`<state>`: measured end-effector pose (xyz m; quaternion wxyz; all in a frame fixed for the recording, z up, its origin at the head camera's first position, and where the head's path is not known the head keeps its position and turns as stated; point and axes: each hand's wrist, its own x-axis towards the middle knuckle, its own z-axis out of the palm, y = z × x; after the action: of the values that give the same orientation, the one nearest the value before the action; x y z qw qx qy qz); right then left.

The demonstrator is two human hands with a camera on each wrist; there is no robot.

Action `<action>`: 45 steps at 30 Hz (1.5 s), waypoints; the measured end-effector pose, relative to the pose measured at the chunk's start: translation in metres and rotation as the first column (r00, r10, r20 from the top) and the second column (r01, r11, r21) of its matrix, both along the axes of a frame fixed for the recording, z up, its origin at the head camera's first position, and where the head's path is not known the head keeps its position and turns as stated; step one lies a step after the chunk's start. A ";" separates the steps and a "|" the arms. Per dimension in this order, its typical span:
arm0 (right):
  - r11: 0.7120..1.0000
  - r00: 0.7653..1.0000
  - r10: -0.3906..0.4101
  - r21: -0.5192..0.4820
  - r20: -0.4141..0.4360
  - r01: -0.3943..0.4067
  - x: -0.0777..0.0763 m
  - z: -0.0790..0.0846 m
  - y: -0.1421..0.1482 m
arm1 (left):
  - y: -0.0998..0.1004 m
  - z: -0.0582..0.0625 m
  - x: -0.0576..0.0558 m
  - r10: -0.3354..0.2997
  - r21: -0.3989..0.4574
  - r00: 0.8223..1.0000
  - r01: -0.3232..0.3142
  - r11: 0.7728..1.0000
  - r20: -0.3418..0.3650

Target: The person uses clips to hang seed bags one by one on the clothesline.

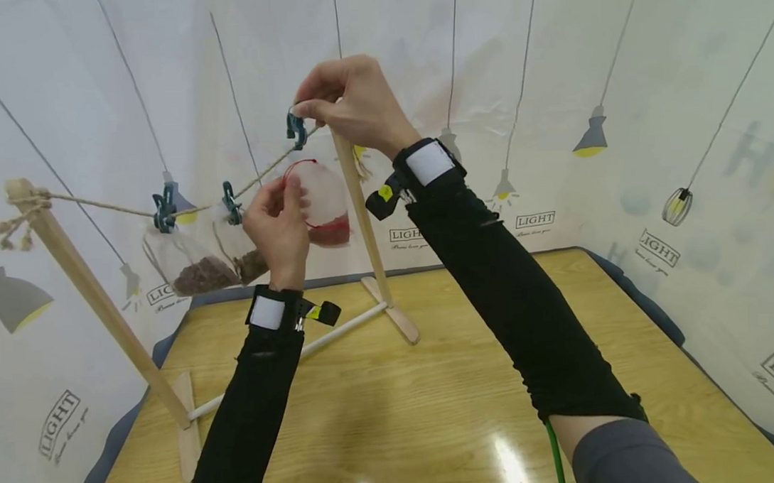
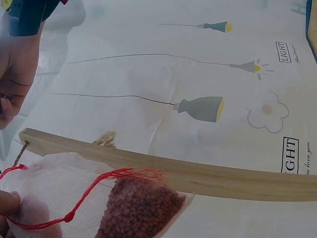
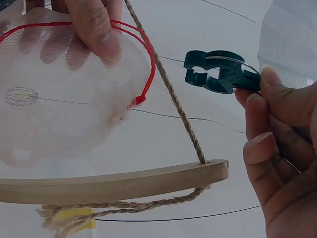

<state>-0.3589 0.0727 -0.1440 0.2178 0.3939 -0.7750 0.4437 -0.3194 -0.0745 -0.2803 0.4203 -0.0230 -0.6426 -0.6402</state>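
Note:
My left hand (image 1: 278, 227) pinches the top of a white mesh drawstring bag (image 1: 328, 194) with a red cord. Reddish-brown grains fill the bag's lower part, plain in the left wrist view, where the bag (image 2: 138, 210) hangs in front of a wooden post. Up and to the right, my right hand (image 1: 366, 103) pinches the handles of a dark green spring clip (image 1: 296, 129) between thumb and fingers. In the right wrist view that clip (image 3: 223, 72) stands apart from both the bag and the twine (image 3: 173, 94), its jaw tips slightly parted.
The twine line (image 1: 263, 173) runs between a left post (image 1: 101, 301) and a right post (image 1: 363, 214). Two green clips (image 1: 164, 206) on it hold two see-through bags (image 1: 202, 273) of brown contents. A white bar (image 1: 339, 332) joins the post feet above the wooden table (image 1: 430, 389).

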 end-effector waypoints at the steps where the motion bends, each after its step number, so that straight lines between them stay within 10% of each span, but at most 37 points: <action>1: 1.000 1.000 -0.011 0.023 -0.001 0.011 0.000 0.000 -0.001 | 0.001 0.000 -0.001 0.000 0.009 1.000 0.000 1.000 -0.005; 45: 0.924 0.999 -0.035 0.381 0.012 0.028 0.000 -0.002 -0.013 | 0.007 0.006 -0.005 0.008 0.024 0.999 -0.007 1.000 -0.034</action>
<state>-0.3591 0.0596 -0.1461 0.1370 0.4118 -0.8547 0.2849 -0.3240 -0.0672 -0.2739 0.4339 -0.0266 -0.6278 -0.6457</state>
